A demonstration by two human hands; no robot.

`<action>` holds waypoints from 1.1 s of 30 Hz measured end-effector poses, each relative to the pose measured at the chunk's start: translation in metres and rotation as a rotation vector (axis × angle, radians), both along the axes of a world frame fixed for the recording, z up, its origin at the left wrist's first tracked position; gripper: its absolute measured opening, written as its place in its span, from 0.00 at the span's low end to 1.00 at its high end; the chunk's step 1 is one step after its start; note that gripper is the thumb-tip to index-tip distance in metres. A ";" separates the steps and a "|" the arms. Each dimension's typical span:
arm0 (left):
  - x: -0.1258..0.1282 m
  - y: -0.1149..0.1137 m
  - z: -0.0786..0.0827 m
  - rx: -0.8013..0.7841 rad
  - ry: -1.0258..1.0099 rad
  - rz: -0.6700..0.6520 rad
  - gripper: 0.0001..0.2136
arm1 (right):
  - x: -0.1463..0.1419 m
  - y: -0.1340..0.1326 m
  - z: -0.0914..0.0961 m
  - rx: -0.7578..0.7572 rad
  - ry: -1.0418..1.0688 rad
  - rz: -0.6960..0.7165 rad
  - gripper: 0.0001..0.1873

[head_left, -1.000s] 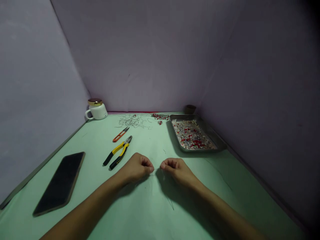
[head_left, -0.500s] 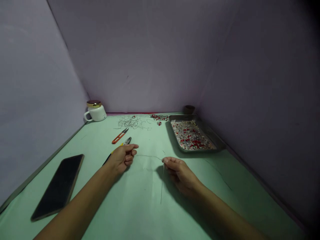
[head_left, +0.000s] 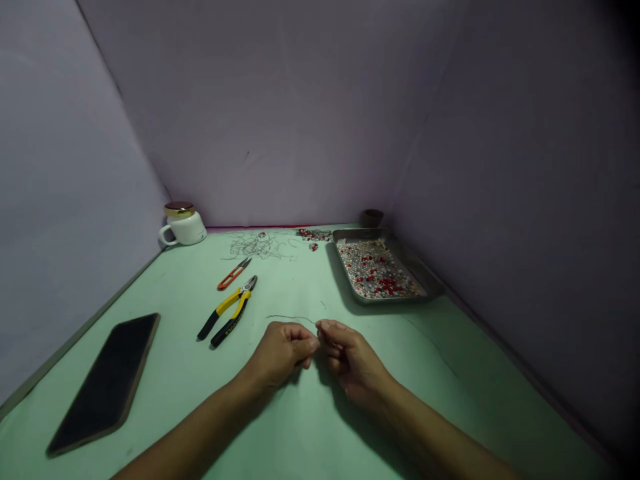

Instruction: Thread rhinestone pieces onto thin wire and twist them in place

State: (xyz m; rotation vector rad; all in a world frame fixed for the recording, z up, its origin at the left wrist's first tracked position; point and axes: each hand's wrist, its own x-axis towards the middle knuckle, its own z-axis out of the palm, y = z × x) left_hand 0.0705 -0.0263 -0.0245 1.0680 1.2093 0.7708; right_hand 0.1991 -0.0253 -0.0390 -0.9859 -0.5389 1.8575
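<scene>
Between finger and thumb, my right hand (head_left: 355,357) pinches a thin wire (head_left: 293,317); one end of it runs out leftward above the green table surface. My left hand (head_left: 280,352) is right beside it, thumb and forefinger closed at the wire's lower part close to the right fingertips. The fingers hide most of that part. To the left of my left hand lie yellow-and-black pliers (head_left: 231,311), their handles apart. Orange thread snips (head_left: 233,274) rest just beyond the pliers.
A metal tray (head_left: 395,299) of red, white and clear beads is at the right. Farther back lie a tangle of wires (head_left: 257,245) and beaded pieces (head_left: 314,235). A lidded white mug (head_left: 187,228), a dark bowl (head_left: 371,218) and a phone (head_left: 106,381) stand around. Another loose wire (head_left: 435,343) lies right.
My left hand has come right and nearer, from beside the pliers to my right hand, and closed on the hanging part of the wire. The pliers are now uncovered.
</scene>
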 end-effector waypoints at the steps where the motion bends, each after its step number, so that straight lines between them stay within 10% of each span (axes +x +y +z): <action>1: -0.001 0.001 0.000 0.007 -0.007 -0.002 0.06 | 0.000 0.000 0.001 -0.001 -0.019 -0.003 0.11; 19: -0.006 0.002 -0.012 -0.255 -0.321 -0.280 0.07 | -0.006 -0.001 -0.012 0.186 -0.088 -0.094 0.20; 26: -0.036 0.017 0.029 0.242 0.629 -0.040 0.07 | 0.002 0.006 -0.002 0.060 -0.127 -0.160 0.20; 28: -0.056 0.023 0.036 0.409 1.259 0.041 0.11 | 0.003 0.006 0.002 0.049 -0.131 -0.164 0.18; 33: -0.097 0.038 0.021 0.254 1.592 -0.059 0.17 | 0.006 0.009 0.005 0.051 -0.115 -0.184 0.17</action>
